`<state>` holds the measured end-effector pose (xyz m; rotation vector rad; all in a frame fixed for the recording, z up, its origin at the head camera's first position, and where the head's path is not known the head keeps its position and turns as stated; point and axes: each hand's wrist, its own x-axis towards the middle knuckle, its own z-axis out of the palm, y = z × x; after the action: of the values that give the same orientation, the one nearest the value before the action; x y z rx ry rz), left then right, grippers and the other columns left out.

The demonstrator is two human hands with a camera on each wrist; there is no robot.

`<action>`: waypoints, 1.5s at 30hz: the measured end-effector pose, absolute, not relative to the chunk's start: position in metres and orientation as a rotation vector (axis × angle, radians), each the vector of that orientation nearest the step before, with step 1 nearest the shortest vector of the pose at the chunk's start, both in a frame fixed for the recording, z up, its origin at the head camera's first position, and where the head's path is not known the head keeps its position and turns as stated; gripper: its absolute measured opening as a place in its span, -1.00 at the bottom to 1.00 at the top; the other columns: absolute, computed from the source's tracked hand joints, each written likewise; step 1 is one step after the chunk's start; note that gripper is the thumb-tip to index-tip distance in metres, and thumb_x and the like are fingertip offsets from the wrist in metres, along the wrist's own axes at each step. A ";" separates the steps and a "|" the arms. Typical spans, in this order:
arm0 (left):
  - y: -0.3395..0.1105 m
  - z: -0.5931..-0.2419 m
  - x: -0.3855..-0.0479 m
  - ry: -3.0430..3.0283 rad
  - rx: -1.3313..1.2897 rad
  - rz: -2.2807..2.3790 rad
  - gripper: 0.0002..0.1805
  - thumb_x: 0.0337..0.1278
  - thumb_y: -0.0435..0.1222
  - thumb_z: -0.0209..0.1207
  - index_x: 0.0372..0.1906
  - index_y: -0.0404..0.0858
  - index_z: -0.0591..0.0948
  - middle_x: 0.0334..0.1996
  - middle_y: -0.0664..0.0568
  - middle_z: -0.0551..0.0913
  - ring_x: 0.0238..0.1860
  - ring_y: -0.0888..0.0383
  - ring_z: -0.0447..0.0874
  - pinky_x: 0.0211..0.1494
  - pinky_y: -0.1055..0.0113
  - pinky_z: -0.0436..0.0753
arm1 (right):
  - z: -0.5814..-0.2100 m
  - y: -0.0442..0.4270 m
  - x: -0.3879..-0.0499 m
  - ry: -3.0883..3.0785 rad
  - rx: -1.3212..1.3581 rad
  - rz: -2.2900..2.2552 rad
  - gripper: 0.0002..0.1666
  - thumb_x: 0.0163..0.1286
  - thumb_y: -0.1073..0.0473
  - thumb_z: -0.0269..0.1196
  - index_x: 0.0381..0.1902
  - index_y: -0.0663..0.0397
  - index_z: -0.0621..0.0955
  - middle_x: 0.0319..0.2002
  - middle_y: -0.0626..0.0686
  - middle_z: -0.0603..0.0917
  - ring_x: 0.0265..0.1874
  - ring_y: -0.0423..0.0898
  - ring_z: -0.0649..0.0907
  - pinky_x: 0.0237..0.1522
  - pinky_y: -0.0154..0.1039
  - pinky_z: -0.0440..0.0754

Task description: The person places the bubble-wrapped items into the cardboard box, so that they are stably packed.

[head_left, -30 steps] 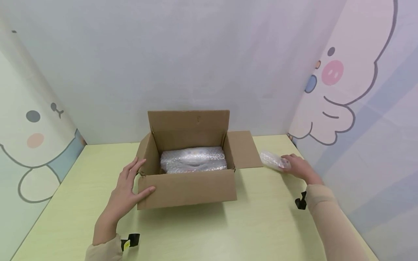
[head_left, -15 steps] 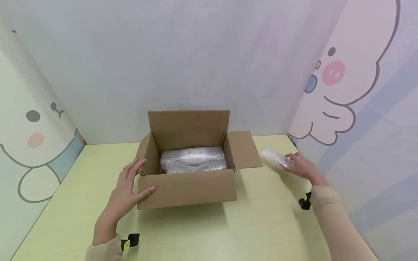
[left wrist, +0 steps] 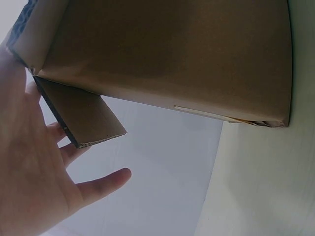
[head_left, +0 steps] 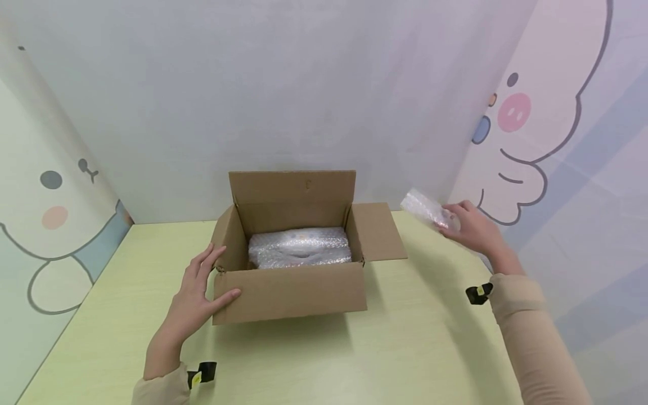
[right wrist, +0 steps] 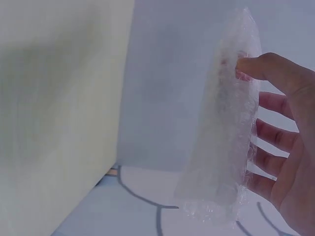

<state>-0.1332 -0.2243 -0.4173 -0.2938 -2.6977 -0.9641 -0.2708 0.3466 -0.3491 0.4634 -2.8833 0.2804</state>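
Observation:
An open cardboard box (head_left: 288, 295) stands on the table with its flaps folded outward. Inside it lie bubble-wrapped parcels (head_left: 300, 247), filling much of the visible interior. My left hand (head_left: 189, 306) rests on the box's near left corner, fingers spread, the thumb against the front flap. In the left wrist view, a small flap (left wrist: 81, 113) partly covers some fingers. Raised above the table at the right, my right hand (head_left: 471, 228) grips one end of a long bubble-wrapped packet (head_left: 425, 209). The right wrist view has the thumb pressing a reddish patch; the contents are unclear through the wrap.
The pale yellow table (head_left: 400, 349) extends around the box. The box's right flap (head_left: 378, 232) sticks out toward the right hand. A plain backdrop (head_left: 304, 84) rises behind, with cartoon-printed sheets at both sides.
My right hand has lifted the bubble-wrapped packet up off the table, still right of the box. The left hand and the box have stayed in place.

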 end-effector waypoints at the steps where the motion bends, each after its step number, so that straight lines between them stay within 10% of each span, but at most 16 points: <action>1: -0.224 -0.417 -0.133 -2.698 -0.294 -0.965 -0.02 0.05 -0.06 0.35 0.52 0.10 0.05 0.52 -0.14 -0.01 0.42 -0.30 0.04 -0.18 -0.46 0.44 | -0.344 0.343 -0.270 -2.862 0.476 0.285 -0.30 0.22 -0.04 0.34 0.23 0.20 0.49 -0.02 0.30 0.52 -0.17 0.23 0.62 -0.26 0.19 0.56; 21: -0.224 -0.417 -0.133 -2.703 -0.287 -0.970 -0.03 0.05 -0.04 0.34 0.52 0.10 0.05 0.52 -0.13 -0.01 0.42 -0.29 0.05 -0.15 -0.47 0.42 | -0.277 0.241 -0.249 -2.488 0.835 0.281 -0.31 0.05 0.07 0.45 0.17 0.10 0.56 -0.05 0.19 0.57 -0.26 0.10 0.61 -0.38 0.03 0.59; 45: -0.223 -0.417 -0.134 -2.700 -0.299 -0.970 -0.02 0.04 -0.06 0.35 0.52 0.08 0.06 0.52 -0.16 -0.02 0.43 -0.31 0.03 -0.16 -0.47 0.43 | -0.299 0.105 -0.231 -2.445 1.344 0.084 -0.45 0.21 -0.09 0.35 0.15 -0.08 0.59 -0.06 -0.06 0.60 -0.25 -0.13 0.58 -0.42 -0.26 0.55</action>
<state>-0.1343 -0.2227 -0.4175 -0.2993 -2.7001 -0.9700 -0.2310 0.1051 -0.2992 1.3444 -2.4448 0.0843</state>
